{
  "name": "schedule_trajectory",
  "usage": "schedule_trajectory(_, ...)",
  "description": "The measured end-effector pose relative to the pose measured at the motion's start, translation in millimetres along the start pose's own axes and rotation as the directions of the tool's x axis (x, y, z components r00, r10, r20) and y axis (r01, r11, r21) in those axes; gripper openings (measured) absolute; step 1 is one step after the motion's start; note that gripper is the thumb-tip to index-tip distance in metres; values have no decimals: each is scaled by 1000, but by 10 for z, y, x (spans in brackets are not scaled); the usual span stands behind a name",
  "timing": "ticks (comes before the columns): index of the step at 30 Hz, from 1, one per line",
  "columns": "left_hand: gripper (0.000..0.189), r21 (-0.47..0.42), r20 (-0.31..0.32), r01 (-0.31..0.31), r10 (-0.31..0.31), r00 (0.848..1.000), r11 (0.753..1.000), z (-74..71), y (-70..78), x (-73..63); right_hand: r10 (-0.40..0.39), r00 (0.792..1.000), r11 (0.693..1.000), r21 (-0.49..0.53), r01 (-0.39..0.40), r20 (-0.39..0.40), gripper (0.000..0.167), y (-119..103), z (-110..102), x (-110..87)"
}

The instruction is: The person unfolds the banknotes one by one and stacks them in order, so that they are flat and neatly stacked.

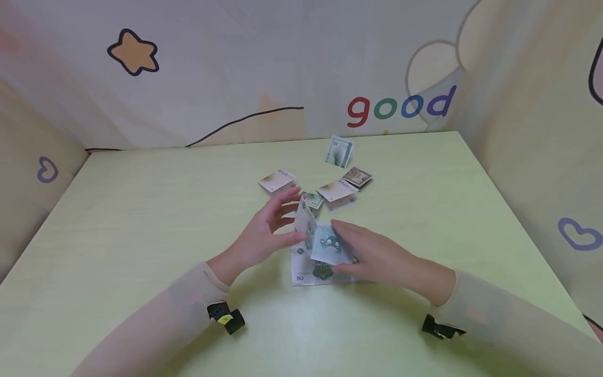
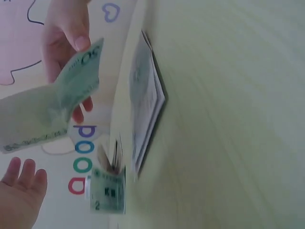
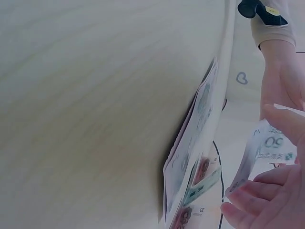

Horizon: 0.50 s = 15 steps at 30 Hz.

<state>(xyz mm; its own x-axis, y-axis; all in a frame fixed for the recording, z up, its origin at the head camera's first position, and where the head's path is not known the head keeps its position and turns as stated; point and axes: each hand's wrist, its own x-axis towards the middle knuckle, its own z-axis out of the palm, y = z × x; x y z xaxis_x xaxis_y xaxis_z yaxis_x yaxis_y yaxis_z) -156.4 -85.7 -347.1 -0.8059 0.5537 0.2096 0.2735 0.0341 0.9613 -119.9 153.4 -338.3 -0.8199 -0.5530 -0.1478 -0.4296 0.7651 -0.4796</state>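
A creased toy banknote (image 1: 332,243) with a cartoon face and a 50 on its other side is held above the table. My right hand (image 1: 377,256) holds it between thumb and fingers at the top and bottom edges. The left part of the note stands up in a bent flap. Around that flap lies my left hand (image 1: 261,228), thumb near its lower edge and fingers spread, loosely curved; in the left wrist view the visible fingertips (image 2: 28,174) are apart from the paper. Beneath both hands is a pile of larger notes (image 1: 325,275), the top one marked 50.
Several folded notes lie behind the hands: a green one (image 1: 339,152) near the back edge, a brown one (image 1: 358,178), two pale ones, left (image 1: 277,180) and right (image 1: 336,191), and a small green one (image 1: 313,200). A printed wall (image 1: 235,68) borders the table (image 1: 141,220).
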Motion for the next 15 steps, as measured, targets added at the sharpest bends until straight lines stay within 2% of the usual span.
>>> schedule_trajectory(4,76,184,4,-11,11,1000,983,-77,-6,-34,5,1000,1000,-7,-6,-5,87,21,-12,-19)
schedule_trajectory(7,77,355,31,-52,44,999,933,-128,-21,-57,-13,1000,1000,-9,13,-22,86,38,-17,-36)
schedule_trajectory(10,77,531,77,-82,48,996,843,-162,-37,-78,-39,999,999,-17,38,-34,85,59,-17,-54)
schedule_trajectory(13,73,683,141,-117,27,990,721,-181,-49,-100,-58,998,998,-25,57,-38,85,81,-19,-69)
schedule_trajectory(15,70,751,187,-155,19,982,642,-184,-60,-117,-71,997,997,-31,70,-39,84,88,-24,-81)
